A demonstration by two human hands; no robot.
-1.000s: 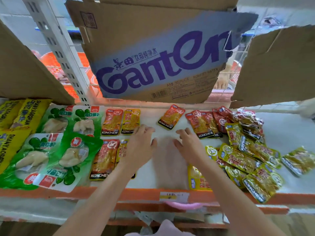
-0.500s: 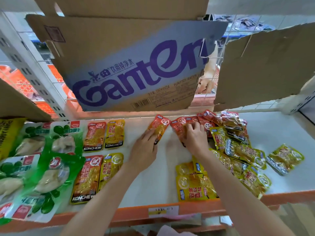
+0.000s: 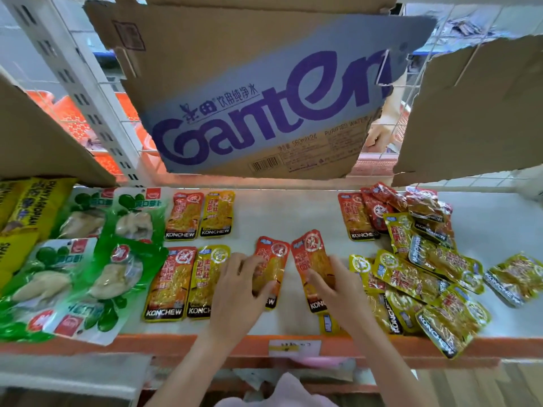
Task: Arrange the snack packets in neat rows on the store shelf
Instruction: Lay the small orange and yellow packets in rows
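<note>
1 red packet is pinched by the left hand, 1 by the right hand; 4 packets are rowed left of them.

- Your cardboard box overhead reads "Ganten" in big purple letters, with "PURIFIED WATER" in small print and a barcode below; the Chinese line above it I can't transcribe.
- "KONCHEW" on the black bands of the red packets and yellow packets, and on the loose pile to your right.
- Yellow bag, far left: "DIANYAOMOPIAN", partly legible.
- Price tag on the shelf edge: unreadable.
</note>
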